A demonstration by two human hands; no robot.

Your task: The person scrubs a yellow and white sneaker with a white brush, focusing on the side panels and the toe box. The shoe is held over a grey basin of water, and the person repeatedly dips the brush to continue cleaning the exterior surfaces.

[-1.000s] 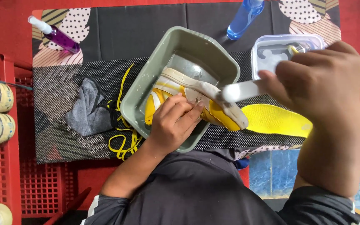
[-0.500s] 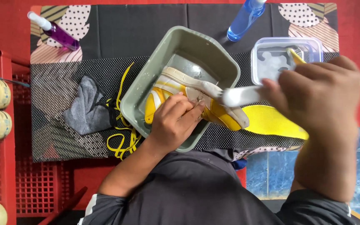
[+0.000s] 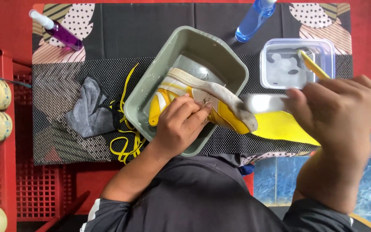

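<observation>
A yellow and white sneaker lies on its side in a grey-green plastic tub, its toe sticking out over the right rim. My left hand grips the sneaker's upper and holds it against the tub. My right hand is raised close to the camera and closed around the handle of a white brush, whose head is just right of the shoe's toe. A yellow insole lies on the mat under the brush.
A clear container of soapy water with a yellow-handled tool stands at the right. A blue spray bottle and a purple one lie at the back. A grey sock, yellow laces and a red crate are on the left.
My right hand has drawn the brush to the right, off the sneaker's toe. My left hand keeps its hold on the shoe.
</observation>
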